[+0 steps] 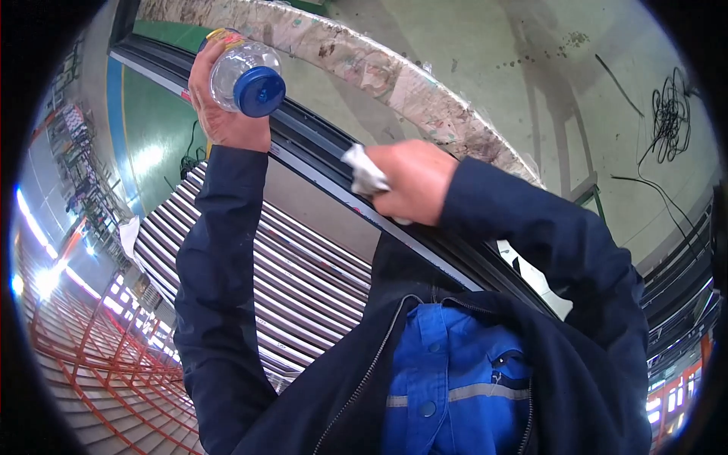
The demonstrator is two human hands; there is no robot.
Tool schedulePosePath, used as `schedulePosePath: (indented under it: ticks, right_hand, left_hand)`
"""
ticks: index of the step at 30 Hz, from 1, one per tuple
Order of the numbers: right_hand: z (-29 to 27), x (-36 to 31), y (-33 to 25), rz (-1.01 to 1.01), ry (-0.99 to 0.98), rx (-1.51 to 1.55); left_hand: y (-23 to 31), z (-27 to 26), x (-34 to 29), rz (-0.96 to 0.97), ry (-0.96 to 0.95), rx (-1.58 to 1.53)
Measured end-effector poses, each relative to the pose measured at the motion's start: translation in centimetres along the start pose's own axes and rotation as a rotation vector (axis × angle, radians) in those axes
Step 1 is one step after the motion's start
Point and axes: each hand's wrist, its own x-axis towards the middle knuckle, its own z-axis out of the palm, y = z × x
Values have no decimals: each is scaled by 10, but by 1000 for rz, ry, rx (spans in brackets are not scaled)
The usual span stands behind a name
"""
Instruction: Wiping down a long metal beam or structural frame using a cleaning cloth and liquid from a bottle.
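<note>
My left hand (233, 130) is wrapped round a clear plastic bottle (235, 57) with a blue cap (259, 91). It holds the bottle tilted above the long black frame profile (318, 145), the capped end facing toward me. Farther right and nearer to me, my right hand (415, 180) is closed round a crumpled white rag (365, 173). That rag is at the profile, where its lower part is hidden by the fingers. The profile runs slantwise from the far left toward my body at the lower right, with a pale strip along its near side.
A stained, padded support (379, 67) curves beyond the profile. On the near left lies a stack of striped profiles (303, 292). Coiled black cable (670, 129) lies on the green floor at the right, and red metal racks (98, 360) stand at the lower left.
</note>
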Motion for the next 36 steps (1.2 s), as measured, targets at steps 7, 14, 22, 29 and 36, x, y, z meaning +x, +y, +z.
schedulePosePath:
  ticks: [7, 14, 22, 29, 36]
  right_hand:
    - [4, -18, 9, 89, -60, 27]
    - [7, 5, -3, 53, 42, 45]
    - [4, -28, 11, 66, -103, 63]
    - [8, 17, -8, 58, -28, 45]
    - [22, 37, 10, 92, 255, 213]
  left_hand:
    - [2, -3, -6, -84, 27, -42]
    - [5, -3, -5, -40, -76, -49]
    - [0, -3, -3, 34, 2, -15]
    - [-9, -18, 4, 206, 11, 212]
    - [5, 7, 1, 210, 11, 420]
